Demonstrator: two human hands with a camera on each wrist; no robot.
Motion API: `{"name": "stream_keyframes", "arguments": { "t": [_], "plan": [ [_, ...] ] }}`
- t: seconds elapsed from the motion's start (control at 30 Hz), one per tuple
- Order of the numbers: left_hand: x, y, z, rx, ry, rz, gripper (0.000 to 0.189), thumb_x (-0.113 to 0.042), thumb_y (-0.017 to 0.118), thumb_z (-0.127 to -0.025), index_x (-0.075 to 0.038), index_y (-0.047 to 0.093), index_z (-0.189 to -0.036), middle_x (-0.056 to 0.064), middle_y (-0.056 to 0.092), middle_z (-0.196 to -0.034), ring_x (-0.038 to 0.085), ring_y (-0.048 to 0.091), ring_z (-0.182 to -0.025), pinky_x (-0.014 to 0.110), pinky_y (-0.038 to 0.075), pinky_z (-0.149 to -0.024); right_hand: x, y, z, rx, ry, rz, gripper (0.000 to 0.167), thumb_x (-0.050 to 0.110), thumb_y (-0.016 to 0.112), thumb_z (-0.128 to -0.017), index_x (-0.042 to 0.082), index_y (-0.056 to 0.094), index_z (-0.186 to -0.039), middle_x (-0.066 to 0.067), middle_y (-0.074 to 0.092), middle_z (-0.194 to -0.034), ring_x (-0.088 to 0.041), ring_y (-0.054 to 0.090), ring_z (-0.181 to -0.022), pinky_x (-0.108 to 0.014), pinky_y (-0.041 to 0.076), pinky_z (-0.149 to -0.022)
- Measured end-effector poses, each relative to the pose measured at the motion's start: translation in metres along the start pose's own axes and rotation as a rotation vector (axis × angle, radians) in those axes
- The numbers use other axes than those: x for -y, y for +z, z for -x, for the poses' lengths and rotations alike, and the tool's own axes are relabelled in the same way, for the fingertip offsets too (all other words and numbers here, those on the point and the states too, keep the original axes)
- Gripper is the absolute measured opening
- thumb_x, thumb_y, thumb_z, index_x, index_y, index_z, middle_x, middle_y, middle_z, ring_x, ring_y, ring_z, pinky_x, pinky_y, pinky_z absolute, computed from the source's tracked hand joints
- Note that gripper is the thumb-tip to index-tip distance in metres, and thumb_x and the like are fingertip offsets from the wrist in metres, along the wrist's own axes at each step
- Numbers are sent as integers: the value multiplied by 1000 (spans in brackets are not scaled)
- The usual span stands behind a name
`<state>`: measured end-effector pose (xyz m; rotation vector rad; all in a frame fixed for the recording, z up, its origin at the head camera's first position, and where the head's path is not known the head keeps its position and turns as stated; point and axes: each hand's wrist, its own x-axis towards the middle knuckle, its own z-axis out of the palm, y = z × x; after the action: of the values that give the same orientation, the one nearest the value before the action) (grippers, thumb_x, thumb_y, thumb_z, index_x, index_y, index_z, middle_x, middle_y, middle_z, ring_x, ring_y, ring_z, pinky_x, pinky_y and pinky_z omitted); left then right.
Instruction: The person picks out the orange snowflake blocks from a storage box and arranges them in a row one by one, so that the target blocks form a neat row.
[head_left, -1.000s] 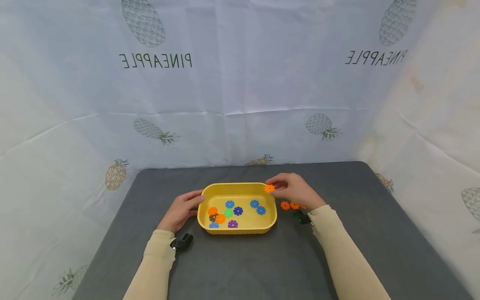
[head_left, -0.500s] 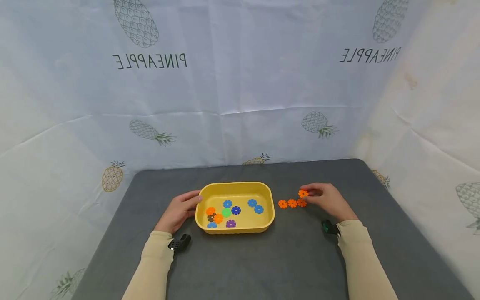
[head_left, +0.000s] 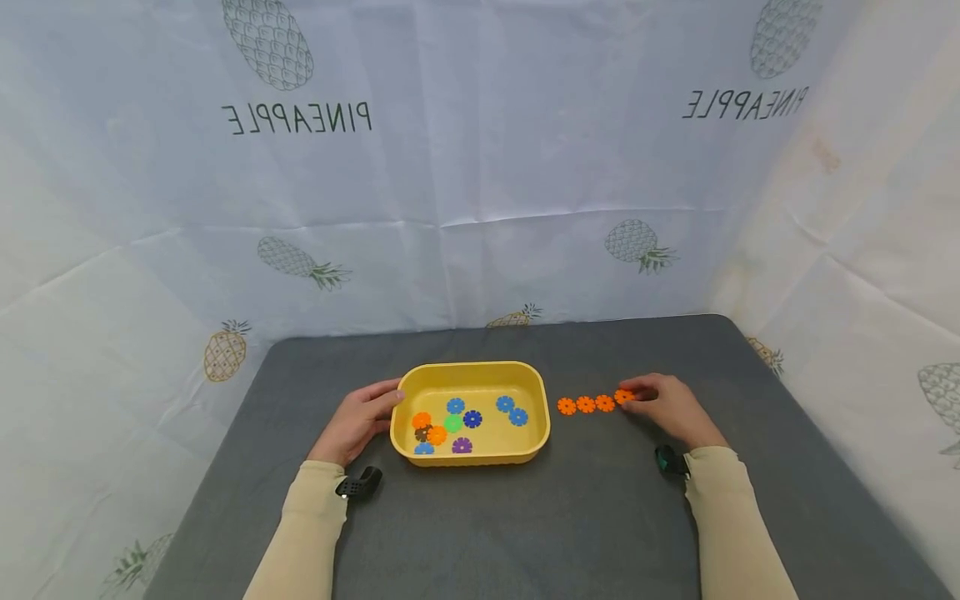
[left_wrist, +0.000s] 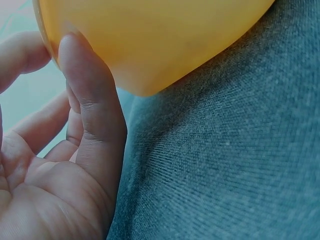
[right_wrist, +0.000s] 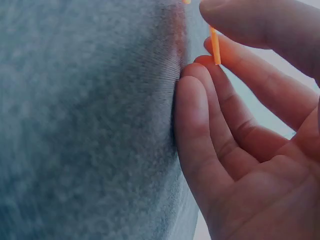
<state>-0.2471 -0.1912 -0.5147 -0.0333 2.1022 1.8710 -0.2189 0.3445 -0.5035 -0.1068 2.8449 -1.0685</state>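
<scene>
My left hand (head_left: 358,421) pinches the left rim of a yellow plastic tray (head_left: 480,375); in the left wrist view the thumb lies over the tray's wall (left_wrist: 150,45). Flower-shaped plastic discs lie in the tray: blue (head_left: 472,419), green (head_left: 453,423), purple (head_left: 462,446), brown (head_left: 423,434) and orange (head_left: 437,436). Right of the tray, three orange discs (head_left: 586,404) lie in a row on the table. At the right end of that row my right hand (head_left: 670,407) pinches another orange disc (head_left: 624,397), seen edge-on between thumb and fingers in the right wrist view (right_wrist: 215,46).
The dark grey cloth-covered table (head_left: 495,533) extends around the tray and the row. A white curtain (head_left: 480,167) printed with pineapples hangs behind and along both sides. Each wrist bears a black band, the left band (head_left: 360,483) close to the tray's front left corner.
My right hand has carried an orange disc from the tray's right rim rightward and lowered it to the end of the orange row. My left hand keeps its hold on the tray.
</scene>
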Motion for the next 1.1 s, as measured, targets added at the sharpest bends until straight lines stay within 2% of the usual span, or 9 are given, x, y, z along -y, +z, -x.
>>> {"name": "stream_keyframes", "arguments": {
  "t": [0.33, 0.93, 1.1],
  "plan": [
    [5, -2, 0, -14, -15, -6, 67, -44, 76, -102, -12, 57, -157, 14, 60, -157, 23, 72, -118, 35, 64, -97, 0, 4, -4, 22, 25, 32, 39, 24, 79, -100, 7, 75, -136, -19, 68, -129, -29, 66, -107, -52, 60, -92],
    [2, 0, -2, -22, -16, -19, 65, -44, 76, -102, -12, 59, -156, 13, 61, -156, 24, 71, -119, 36, 64, -97, 1, 3, -6, 29, 28, 38, 41, 21, 79, -100, 7, 73, -139, -19, 67, -131, -29, 66, -109, -51, 59, -93],
    [1, 1, -2, -22, -4, -18, 63, -42, 75, -103, -12, 58, -156, 14, 61, -156, 24, 71, -119, 35, 64, -97, 9, 3, -5, -23, -2, 69, 39, 22, 77, -101, 6, 73, -137, -18, 68, -130, -29, 66, -107, -51, 60, -90]
  ]
}}
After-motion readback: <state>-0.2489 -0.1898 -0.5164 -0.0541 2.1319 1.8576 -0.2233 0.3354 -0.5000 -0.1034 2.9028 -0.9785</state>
